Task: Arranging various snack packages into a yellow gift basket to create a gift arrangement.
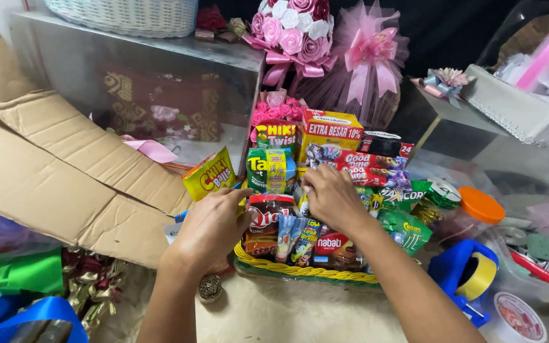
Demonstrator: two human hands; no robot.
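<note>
A yellow wicker basket point(300, 272) sits in front of me, packed with several snack packets and boxes. My left hand point(211, 228) rests at the basket's left side, fingers touching a dark brown snack packet point(265, 219) and just below a yellow snack pouch point(210, 173). My right hand point(332, 198) lies palm down on the packets in the middle, fingertips pressing among them near a purple-and-red wrapper point(357, 164). A yellow-and-red box point(332, 130) stands upright at the back of the basket.
Flattened cardboard point(65, 178) lies to the left, green and blue ribbons point(27, 286) below it. A blue tape dispenser point(468, 270) and an orange-lidded jar point(478, 209) sit to the right. Pink ribbon bouquets point(325, 38) and a white basket point(128, 16) stand behind.
</note>
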